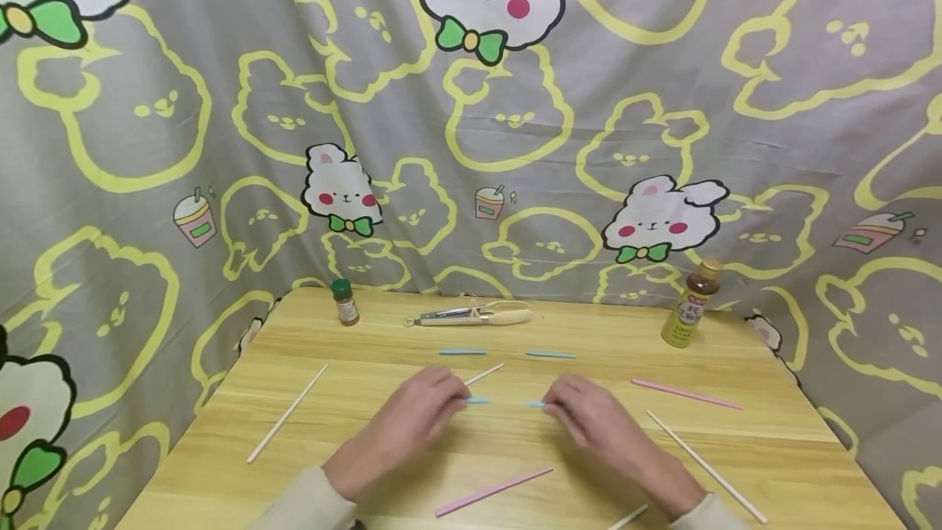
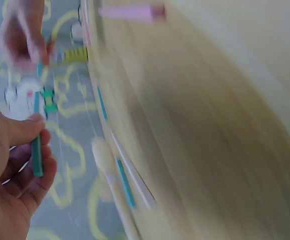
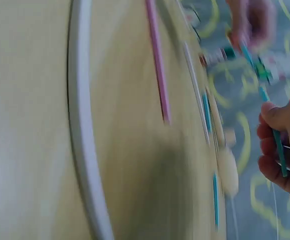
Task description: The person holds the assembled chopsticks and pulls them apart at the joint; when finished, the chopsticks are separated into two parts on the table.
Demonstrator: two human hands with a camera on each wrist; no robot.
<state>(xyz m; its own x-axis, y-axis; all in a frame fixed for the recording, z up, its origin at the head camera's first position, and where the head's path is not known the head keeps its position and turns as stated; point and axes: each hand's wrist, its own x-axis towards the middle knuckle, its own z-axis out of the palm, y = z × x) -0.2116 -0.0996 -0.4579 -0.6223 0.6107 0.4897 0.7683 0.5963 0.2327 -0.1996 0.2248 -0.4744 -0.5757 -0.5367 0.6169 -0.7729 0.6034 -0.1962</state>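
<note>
My left hand [image 1: 412, 411] pinches a short blue straw piece [image 2: 37, 157] between thumb and fingertips, and its free end points right. Facing it, my right hand [image 1: 599, 424] pinches another short blue straw piece [image 3: 279, 150] whose free end points left. A small gap separates the two tips, and both hands are over the middle of the table. Two more blue pieces lie beyond the hands, a left one [image 1: 462, 352] and a right one [image 1: 550, 355]. Just past my left fingertips lies a white straw [image 1: 486, 374]. A pink straw [image 1: 495, 492] lies nearer the front.
One white straw [image 1: 287, 414] lies at left, another [image 1: 706, 466] at right beside my forearm. A second pink straw [image 1: 688, 394] lies back right. Along the table's [image 1: 243, 383] far side stand a green-capped jar [image 1: 343, 303], tongs [image 1: 471, 315] lying flat and a sauce bottle [image 1: 690, 305]. Patterned curtain [image 1: 412, 129] hangs behind.
</note>
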